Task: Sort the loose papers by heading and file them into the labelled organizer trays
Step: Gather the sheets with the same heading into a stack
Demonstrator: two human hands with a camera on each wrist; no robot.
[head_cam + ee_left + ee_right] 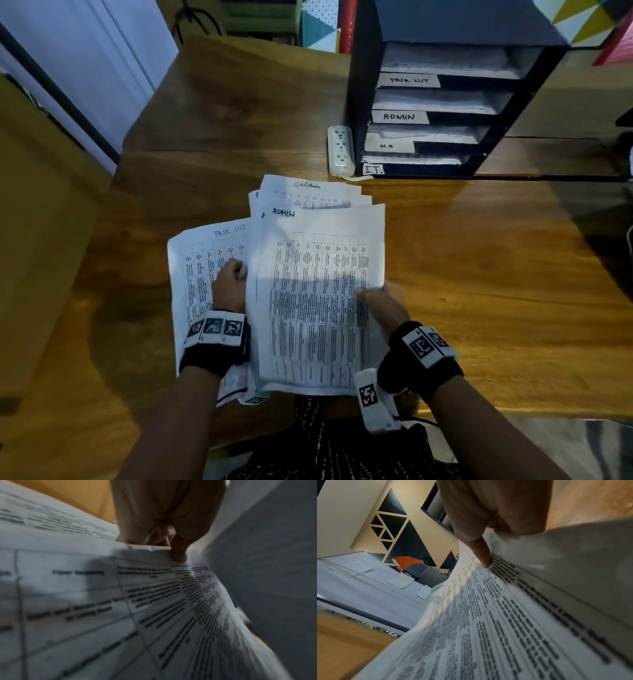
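Observation:
I hold a fan of printed table sheets over the wooden desk (479, 260). My right hand (380, 301) pinches the right edge of the top sheet headed ADMIN (318, 294), thumb on its face (485, 558). More Admin sheets (308, 195) stick out behind it. My left hand (229, 284) grips the right edge of a sheet headed TASK LIST (202, 270), thumb on top (178, 553). The dark organizer (455, 27) stands at the back right, its trays labelled TASK LIST (409, 80), ADMIN (399, 117), H.R (387, 146) and I.T. (372, 169), each with papers inside.
A white power strip (340, 150) lies just left of the organizer's base, its cord running along the front. The desk's left edge drops off near a pale wall panel (85, 68). My lap in dark patterned fabric (335, 452) shows below the desk edge.

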